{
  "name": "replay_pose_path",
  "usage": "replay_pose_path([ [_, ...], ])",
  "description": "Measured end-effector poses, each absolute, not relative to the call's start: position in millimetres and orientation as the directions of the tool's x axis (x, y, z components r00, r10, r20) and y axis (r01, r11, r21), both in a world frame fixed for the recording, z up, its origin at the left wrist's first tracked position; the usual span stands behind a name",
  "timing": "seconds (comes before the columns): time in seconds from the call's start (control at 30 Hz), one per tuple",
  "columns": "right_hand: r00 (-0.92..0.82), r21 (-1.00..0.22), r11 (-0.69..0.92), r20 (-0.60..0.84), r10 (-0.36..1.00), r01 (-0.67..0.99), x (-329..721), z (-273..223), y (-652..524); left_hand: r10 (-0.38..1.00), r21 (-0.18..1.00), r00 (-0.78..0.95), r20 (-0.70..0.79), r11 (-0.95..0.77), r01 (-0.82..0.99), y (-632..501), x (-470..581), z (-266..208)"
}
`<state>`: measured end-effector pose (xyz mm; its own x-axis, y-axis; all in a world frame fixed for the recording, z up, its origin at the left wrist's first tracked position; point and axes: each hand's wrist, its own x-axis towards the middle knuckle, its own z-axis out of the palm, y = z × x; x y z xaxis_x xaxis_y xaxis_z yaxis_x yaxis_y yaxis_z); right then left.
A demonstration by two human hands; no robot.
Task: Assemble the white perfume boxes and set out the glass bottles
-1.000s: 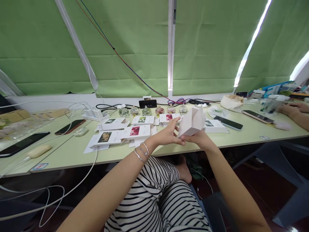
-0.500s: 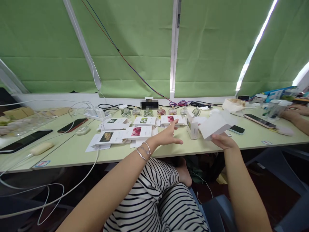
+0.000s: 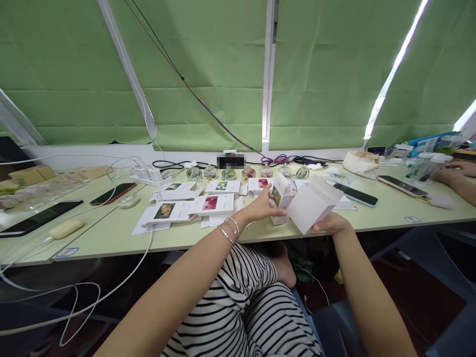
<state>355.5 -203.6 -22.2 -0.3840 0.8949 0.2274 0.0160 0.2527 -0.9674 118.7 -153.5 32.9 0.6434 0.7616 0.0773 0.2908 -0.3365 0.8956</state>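
My left hand (image 3: 263,204) is closed on a small white carton (image 3: 281,197) with a green picture on its side, tilted over the table. My right hand (image 3: 332,223) grips a plain white box (image 3: 310,204) from below, its flaps raised at the upper right. The two boxes are close together, near the table's front edge. To the left lie several flattened white cartons with flower pictures, among them a carton with a pink picture (image 3: 219,203) and a carton with yellow flowers (image 3: 171,211). Behind them stands a row of round glass bottles, including a reddish bottle (image 3: 248,171).
A phone (image 3: 357,195) lies right of my right hand, over white paper. Another phone (image 3: 402,186) and a cloth bag (image 3: 360,163) are farther right, near another person's hand (image 3: 451,173). Cables, a power strip (image 3: 146,177) and more phones occupy the left.
My left hand has closed on the small carton, which has shifted left and tilted. My right hand has brought the white box left and lower, uncovering more of the phone behind.
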Motion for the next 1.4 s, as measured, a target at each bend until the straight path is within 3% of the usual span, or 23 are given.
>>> replay_pose_path([
  [0.13,-0.514,-0.962,0.270,0.215,0.830,0.033,352.5,-14.4,-211.8,0.687,0.896,0.726,-0.026,-0.306,0.321,-150.6,110.5,34.1],
  [0.3,-0.561,-0.951,0.309,0.262,0.785,-0.013,345.6,-0.3,-225.5,0.430,0.896,0.895,-0.118,-0.342,0.283,-147.9,105.6,35.5],
  [0.53,-0.621,-0.958,0.280,0.253,0.742,-0.056,342.6,12.2,-238.8,0.185,0.914,0.950,-0.253,-0.277,0.297,-164.3,101.1,47.3],
  [0.63,-0.534,-0.941,0.336,0.304,0.789,-0.039,344.2,13.6,-238.2,0.255,0.884,0.945,-0.207,-0.366,0.292,-168.2,97.9,52.7],
  [0.8,-0.266,-0.898,0.441,0.423,0.866,0.006,330.8,18.5,-230.4,0.491,0.776,0.868,0.079,-0.577,0.255,-167.9,96.6,54.8],
  [0.9,-0.047,-0.868,0.495,0.494,0.868,0.019,312.5,23.6,-229.5,0.545,0.711,0.830,0.114,-0.629,0.315,-169.6,99.7,54.8],
  [1.0,0.073,-0.868,0.475,0.488,0.870,0.148,296.1,27.3,-232.2,0.536,0.627,0.820,0.202,-0.714,0.312,-172.8,104.6,54.5],
  [1.23,0.056,-0.835,0.491,0.518,0.853,0.251,288.1,31.8,-240.5,0.513,0.593,0.827,0.230,-0.747,0.298,-173.8,110.4,50.5],
  [1.4,-0.004,-0.866,0.415,0.432,0.902,0.278,289.5,32.4,-246.7,0.522,0.589,0.820,0.235,-0.747,0.307,-174.1,109.9,50.5],
])
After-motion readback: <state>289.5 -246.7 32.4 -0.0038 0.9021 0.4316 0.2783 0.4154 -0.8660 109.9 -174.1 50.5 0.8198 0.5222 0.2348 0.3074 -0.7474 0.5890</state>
